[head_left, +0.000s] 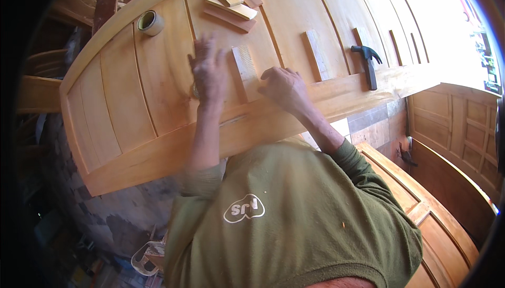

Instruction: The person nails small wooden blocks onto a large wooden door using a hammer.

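A large pale wooden door panel (163, 88) with vertical grooves lies in front of me. Blurred by motion, my left hand (209, 69) is over the panel with its fingers stretched out and apart. Something small and pale shows partly behind that wrist; I cannot make it out. My right hand (286, 89) is at the panel's near rail, fingers curled in; whatever they pinch, if anything, is hidden. Between the two hands a short wooden block (244, 72) rests against the rail. Farther right are another block (315, 55) and a dark claw hammer (370, 67), its handle across the rail.
Loose wood strips (231, 6) are piled on the panel's far side. A pale open-topped roll or cup (150, 23) stands left of them. Lower right is another panelled door (436, 235); more panels (452, 125) lean behind it. A white plastic container (144, 259) sits below left.
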Tool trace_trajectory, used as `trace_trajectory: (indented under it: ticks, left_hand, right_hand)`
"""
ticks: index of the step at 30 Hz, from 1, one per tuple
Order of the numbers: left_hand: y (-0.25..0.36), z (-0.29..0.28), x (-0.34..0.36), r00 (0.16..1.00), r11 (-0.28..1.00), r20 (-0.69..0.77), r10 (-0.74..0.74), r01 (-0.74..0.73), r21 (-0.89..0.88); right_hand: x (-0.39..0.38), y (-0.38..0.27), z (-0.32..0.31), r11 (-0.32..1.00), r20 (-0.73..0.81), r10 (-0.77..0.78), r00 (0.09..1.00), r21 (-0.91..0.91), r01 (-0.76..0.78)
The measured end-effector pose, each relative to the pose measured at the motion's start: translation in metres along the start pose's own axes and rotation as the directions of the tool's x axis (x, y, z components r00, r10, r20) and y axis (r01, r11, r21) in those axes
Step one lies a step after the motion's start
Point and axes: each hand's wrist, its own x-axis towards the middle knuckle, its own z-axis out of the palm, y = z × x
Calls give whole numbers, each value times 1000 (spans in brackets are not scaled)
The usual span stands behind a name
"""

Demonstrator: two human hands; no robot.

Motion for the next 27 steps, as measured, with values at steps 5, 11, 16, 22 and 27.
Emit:
trace_trajectory:
  ticks: [5,11,16,22,27]
  left_hand:
    - [-35,-47,-54,988,989,-98,-116,124,84]
    - [-33,-56,-88,995,963,78,-57,34,268]
    - [-41,-63,-76,970,951,-39,-242,245,187]
    - [-91,-84,-48,984,895,-88,-157,180,407]
    - [-60,-57,-35,995,946,-54,86,-64,317]
  right_hand:
    - [0,-11,-2,998,-6,56,998,-31,-56]
    - [-2,-9,-1,999,-33,37,999,-9,-37]
    - [-4,-4,1,998,-60,61,996,13,-60]
    - [-5,2,1,998,-69,8,998,70,-3]
    - [-10,-9,-7,976,-164,101,981,208,-66]
